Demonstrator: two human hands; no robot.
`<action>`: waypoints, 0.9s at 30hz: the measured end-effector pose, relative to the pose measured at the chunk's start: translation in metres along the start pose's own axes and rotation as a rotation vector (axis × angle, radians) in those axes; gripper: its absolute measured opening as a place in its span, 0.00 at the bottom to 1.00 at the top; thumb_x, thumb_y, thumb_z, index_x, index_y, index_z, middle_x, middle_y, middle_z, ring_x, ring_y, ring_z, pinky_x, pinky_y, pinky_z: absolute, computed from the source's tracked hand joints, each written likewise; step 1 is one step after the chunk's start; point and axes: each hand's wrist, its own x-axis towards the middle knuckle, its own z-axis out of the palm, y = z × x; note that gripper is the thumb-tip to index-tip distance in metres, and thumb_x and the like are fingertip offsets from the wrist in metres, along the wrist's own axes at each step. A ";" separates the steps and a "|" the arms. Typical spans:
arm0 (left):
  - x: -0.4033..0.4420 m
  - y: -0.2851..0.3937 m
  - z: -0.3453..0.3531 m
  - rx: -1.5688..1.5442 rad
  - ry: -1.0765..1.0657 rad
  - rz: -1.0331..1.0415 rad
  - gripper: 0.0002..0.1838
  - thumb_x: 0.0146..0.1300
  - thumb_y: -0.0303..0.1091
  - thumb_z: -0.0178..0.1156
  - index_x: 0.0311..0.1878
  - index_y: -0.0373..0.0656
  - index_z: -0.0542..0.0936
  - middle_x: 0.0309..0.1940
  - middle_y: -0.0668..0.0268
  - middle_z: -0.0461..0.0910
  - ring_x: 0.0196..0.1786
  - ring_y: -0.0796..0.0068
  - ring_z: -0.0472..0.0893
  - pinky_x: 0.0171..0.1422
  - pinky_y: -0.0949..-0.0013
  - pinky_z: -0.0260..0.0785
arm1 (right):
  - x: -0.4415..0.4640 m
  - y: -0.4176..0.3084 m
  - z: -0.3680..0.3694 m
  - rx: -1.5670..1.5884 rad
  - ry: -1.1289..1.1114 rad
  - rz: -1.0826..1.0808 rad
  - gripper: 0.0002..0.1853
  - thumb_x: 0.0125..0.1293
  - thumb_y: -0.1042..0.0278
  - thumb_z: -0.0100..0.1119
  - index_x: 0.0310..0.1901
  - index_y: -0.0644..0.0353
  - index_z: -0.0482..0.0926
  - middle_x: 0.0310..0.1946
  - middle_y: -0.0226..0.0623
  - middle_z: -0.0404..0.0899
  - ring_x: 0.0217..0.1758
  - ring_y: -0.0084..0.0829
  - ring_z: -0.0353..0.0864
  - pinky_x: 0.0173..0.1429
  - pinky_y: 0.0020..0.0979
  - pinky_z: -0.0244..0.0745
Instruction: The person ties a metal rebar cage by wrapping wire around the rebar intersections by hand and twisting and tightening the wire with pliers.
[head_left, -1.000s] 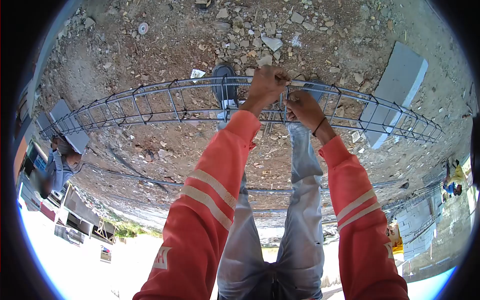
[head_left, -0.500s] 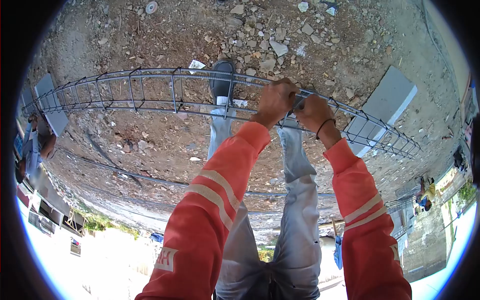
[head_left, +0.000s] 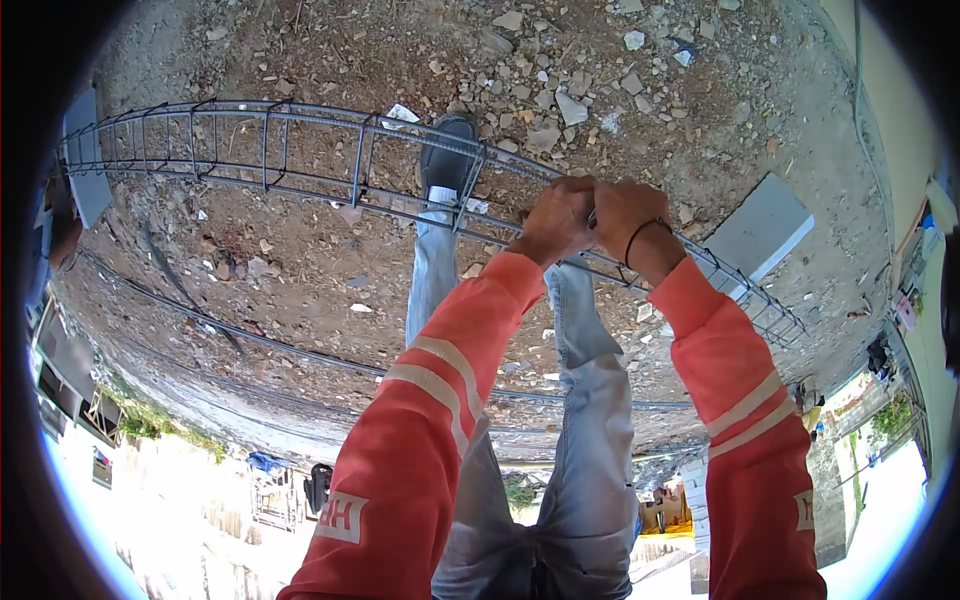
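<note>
A long rebar cage, made of thin ribbed bars with square stirrups, runs across in front of me from left to right. My left hand is closed at the cage's bars, right of my dark shoe. My right hand is closed too, pressed against the left one over the same spot. A small dark edge shows between the two hands. The rest of whatever they grip is hidden by the fingers. Both sleeves are red with pale stripes.
Grey slabs lie under the cage's ends, one at the right and one at the left. Broken stones litter the dirt. Long bars stretch across the ground nearer my legs. Part of another person shows at the left edge.
My hands have come together, and the right has turned over the dark piece that showed between them. The view has shifted, so the cage appears more slanted and the person at left is less visible.
</note>
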 end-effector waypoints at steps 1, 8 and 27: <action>-0.002 -0.002 0.002 0.000 -0.006 -0.006 0.11 0.48 0.30 0.69 0.35 0.38 0.83 0.37 0.59 0.84 0.39 0.53 0.84 0.43 0.58 0.80 | 0.008 0.004 -0.006 0.004 -0.007 -0.002 0.18 0.50 0.61 0.71 0.42 0.60 0.84 0.39 0.47 0.86 0.47 0.49 0.86 0.50 0.44 0.83; 0.002 0.000 0.017 0.013 0.061 -0.099 0.30 0.54 0.34 0.72 0.59 0.45 0.70 0.34 0.59 0.84 0.38 0.54 0.84 0.41 0.55 0.79 | 0.067 0.076 -0.035 -0.122 -0.033 -0.500 0.09 0.50 0.63 0.69 0.30 0.58 0.86 0.33 0.46 0.84 0.39 0.46 0.83 0.43 0.45 0.77; 0.027 -0.003 0.004 -0.119 -0.018 -0.333 0.40 0.48 0.29 0.76 0.66 0.47 0.70 0.36 0.55 0.87 0.41 0.62 0.88 0.44 0.63 0.79 | 0.006 0.030 0.099 2.532 -0.214 0.241 0.07 0.71 0.64 0.59 0.39 0.59 0.82 0.26 0.23 0.80 0.24 0.23 0.78 0.27 0.25 0.78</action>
